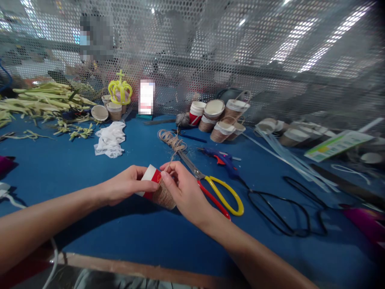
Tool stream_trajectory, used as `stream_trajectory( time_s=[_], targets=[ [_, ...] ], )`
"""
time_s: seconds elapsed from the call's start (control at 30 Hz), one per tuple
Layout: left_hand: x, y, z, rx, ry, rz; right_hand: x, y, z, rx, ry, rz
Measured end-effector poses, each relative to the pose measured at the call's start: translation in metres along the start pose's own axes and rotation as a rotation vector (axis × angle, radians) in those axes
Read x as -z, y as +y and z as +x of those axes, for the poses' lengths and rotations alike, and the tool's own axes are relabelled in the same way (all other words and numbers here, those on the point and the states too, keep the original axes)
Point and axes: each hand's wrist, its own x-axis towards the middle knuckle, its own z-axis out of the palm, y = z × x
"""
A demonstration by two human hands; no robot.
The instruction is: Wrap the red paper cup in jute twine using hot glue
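Note:
Closed round the white and red end of a paper cup is my left hand. Brown twine wraps the other end of the cup, which lies tilted on its side. My right hand pinches the strand of twine at the cup's side, its fingers closed. From there the strand runs up to a loose twine bundle on the table. Scissors with one red and one yellow handle lie beside my right hand, partly hidden by it.
A blue glue gun with a black cable lies right of the scissors. Twine-wrapped cups stand behind. White cloth, husks, a yellow crown-shaped piece and a lit phone are at the left and back, before a perforated metal screen.

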Motion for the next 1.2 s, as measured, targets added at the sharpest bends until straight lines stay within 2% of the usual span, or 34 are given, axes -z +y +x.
stream_trajectory(
  time_s=[0.5, 0.6, 0.73, 0.8, 0.93, 1.07, 1.2],
  targets=[
    [-0.001, 0.001, -0.001, -0.08, -0.015, 0.129, 0.002, -0.002, 0.0, -0.027, -0.051, 0.034],
    [-0.001, 0.001, -0.002, -0.082, -0.039, 0.141, 0.004, -0.004, 0.003, -0.106, -0.073, 0.166],
    [-0.003, -0.001, -0.004, -0.081, -0.09, 0.218, 0.006, -0.004, 0.015, -0.339, -0.138, 0.432],
    [-0.004, -0.002, -0.006, -0.074, -0.125, 0.241, 0.007, -0.001, 0.024, -0.424, -0.163, 0.476],
    [-0.009, -0.003, -0.007, -0.072, -0.189, 0.216, 0.01, 0.013, 0.053, -0.483, -0.163, 0.425],
    [-0.011, -0.003, -0.009, -0.076, -0.25, 0.165, 0.016, 0.031, 0.096, -0.534, -0.17, 0.288],
    [-0.011, -0.005, -0.01, -0.089, -0.278, 0.132, 0.021, 0.039, 0.147, -0.498, -0.147, 0.098]
  ],
)
